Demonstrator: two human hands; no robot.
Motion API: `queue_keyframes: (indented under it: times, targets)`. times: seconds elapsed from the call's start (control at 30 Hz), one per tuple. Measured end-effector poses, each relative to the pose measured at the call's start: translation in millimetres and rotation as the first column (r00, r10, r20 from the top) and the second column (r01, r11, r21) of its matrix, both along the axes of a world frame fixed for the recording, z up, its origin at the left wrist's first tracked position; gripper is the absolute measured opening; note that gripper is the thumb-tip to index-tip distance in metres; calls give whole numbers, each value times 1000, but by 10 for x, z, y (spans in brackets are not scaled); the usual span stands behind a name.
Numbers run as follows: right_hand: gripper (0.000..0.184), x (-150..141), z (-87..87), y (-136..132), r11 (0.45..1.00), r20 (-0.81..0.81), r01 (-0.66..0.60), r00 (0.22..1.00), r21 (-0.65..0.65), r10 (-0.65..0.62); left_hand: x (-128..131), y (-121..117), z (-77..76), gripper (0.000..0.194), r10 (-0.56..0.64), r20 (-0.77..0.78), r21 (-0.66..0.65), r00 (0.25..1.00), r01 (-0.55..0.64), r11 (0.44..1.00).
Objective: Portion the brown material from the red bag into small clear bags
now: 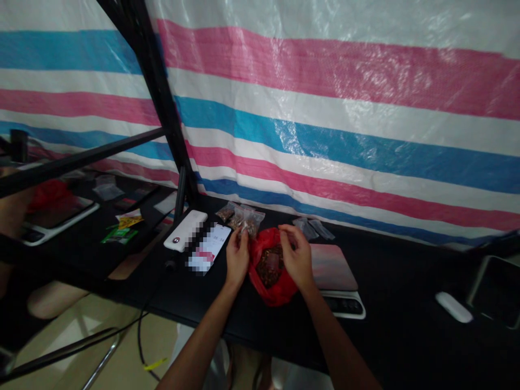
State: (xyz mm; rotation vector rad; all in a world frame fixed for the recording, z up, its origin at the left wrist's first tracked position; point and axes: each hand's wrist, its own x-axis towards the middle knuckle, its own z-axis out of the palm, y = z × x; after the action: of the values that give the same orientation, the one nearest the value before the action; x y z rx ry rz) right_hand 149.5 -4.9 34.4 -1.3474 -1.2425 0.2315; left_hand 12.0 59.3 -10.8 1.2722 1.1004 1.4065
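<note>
A red plastic bag [276,297] sits on the black table with its mouth open. Brown, grain-like bits [267,273] fill it, and a small clear piece lies on top of them. My left hand [238,254] is closed at the bag's left rim, its fingertips pinched together. On the other side, my right hand [298,257] pinches the right rim, with the thumb and fingers bent over the opening. Just behind my left hand are several small clear zip bags [248,216] with brown contents. A kitchen scale [333,265] stands right beside my right hand.
Flat clear zip bags [312,228] lie behind the scale. Left of my hands are a lit phone [209,252] and a white device [184,232]. A white oblong object [454,307] is far right. Beyond a black frame post [158,92], another person [52,300] sits at a table.
</note>
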Motion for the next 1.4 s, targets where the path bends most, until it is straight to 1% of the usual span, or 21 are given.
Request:
queue_keyframes:
  times: [0.1,0.17,0.23,0.3,0.37,0.43,0.5,0.6,0.67,0.73,0.83,0.9,0.93,1.0,1.03,1.07,1.1,1.17,1.2,1.27,1.4]
  targets:
    - [16,58,83,-63,994,163,-87,982,-63,97,-1,17,-47,47,36,-36,-2,999,-36,999]
    - [22,113,127,-95,987,270,-106,953,-123,136,5,7,-65,42,58,-80,35,995,-55,998]
    - [29,193,141,-104,987,339,-39,936,-155,90,8,-20,-60,33,69,-139,96,988,-56,994]
    - [34,298,117,-93,984,377,90,926,-157,-25,8,-62,-29,24,65,-209,174,976,-29,984]
    - [32,408,55,-74,962,399,225,905,-154,-148,6,-111,16,18,41,-278,248,960,31,968]
    - [27,493,-38,-59,935,422,314,879,-163,-222,5,-155,61,15,13,-339,305,941,97,948]
    - [25,532,-139,-51,920,446,348,863,-181,-238,4,-187,95,15,1,-383,345,924,142,928]
    - [25,525,-243,-37,917,463,348,857,-195,-226,-2,-213,119,15,13,-415,392,910,166,905]
    - [27,510,-252,-19,921,456,343,860,-183,-230,-9,-221,126,15,27,-422,415,906,166,895]
    - [31,501,-212,4,929,435,335,868,-156,-240,-16,-228,135,15,44,-421,441,906,162,883]
    - [37,477,-91,23,951,395,293,889,-101,-231,-21,-236,151,10,66,-407,490,911,157,858]
    - [37,430,2,8,980,315,197,933,-41,-175,-18,-235,155,6,58,-390,508,919,162,846]
    - [36,394,44,-8,992,257,123,959,-8,-117,-14,-232,151,8,39,-380,503,924,171,847]
    - [32,304,112,-48,998,143,-52,989,37,46,-4,-222,135,21,-22,-361,471,932,202,858]
    - [30,254,134,-68,990,103,-136,986,40,131,1,-215,123,27,-51,-354,448,934,218,867]
    - [29,205,146,-85,978,79,-207,976,28,204,5,-209,112,28,-75,-351,428,933,231,874]
    - [29,158,148,-96,964,64,-267,962,12,266,8,-204,103,25,-90,-351,414,932,241,878]
    - [33,78,129,-103,937,41,-350,936,-17,350,6,-198,97,14,-92,-358,407,929,244,880]
    - [36,47,110,-99,928,32,-372,927,-28,373,3,-197,101,12,-85,-359,411,929,239,880]
    - [39,5,66,-81,926,15,-376,926,-41,377,-7,-199,120,15,-66,-359,425,931,226,876]
    - [27,-13,-17,-34,955,-78,-293,954,-54,288,-21,-221,160,20,-58,-375,460,925,240,855]
